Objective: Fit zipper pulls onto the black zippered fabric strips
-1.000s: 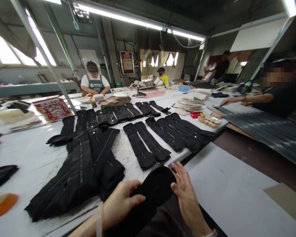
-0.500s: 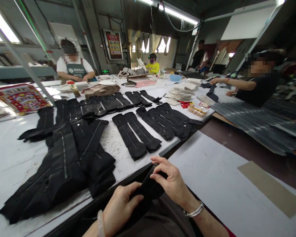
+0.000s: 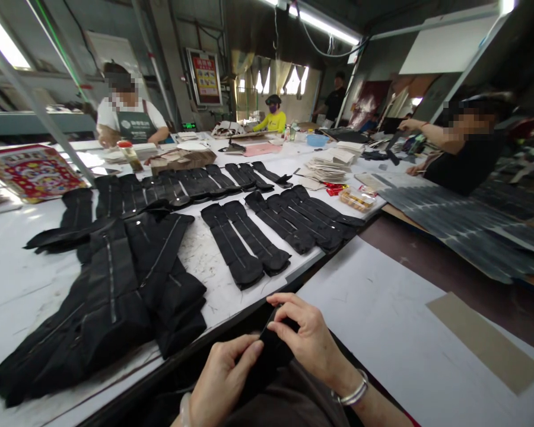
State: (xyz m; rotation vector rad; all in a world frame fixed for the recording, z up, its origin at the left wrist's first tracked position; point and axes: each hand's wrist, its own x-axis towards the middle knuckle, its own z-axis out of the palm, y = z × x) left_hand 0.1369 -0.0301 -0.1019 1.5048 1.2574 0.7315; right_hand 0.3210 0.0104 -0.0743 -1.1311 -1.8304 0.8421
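Tabletop (image 3: 196, 258) in white takes up most of my head view, its near edge slanting up from lower left toward the middle. At the right, past that edge, a pale board (image 3: 374, 314) lies beside it. A heap of black zippered cloth (image 3: 111, 279) sits along the left part of the near edge, piled rather than spread, I'd judge to save room. Behind it, black strips (image 3: 196, 182) run crosswise in a packed row, likely so each can be lifted singly. Two zippered strips (image 3: 231, 243) point their rounded ends at the near edge, zippered faces upward, perhaps for easy checking.

Just off that edge, over the lap (image 3: 289, 397), I see the left hand (image 3: 225, 367) and right hand (image 3: 309, 341), with the black piece (image 3: 273, 351) between them, clear of the tabletop. The left grip pinches it under the thumb, seemingly to steady it; the right grip nips its upper end, apparently holding it taut. Its lower part merges into the dark lap, so I cannot tell its full shape.
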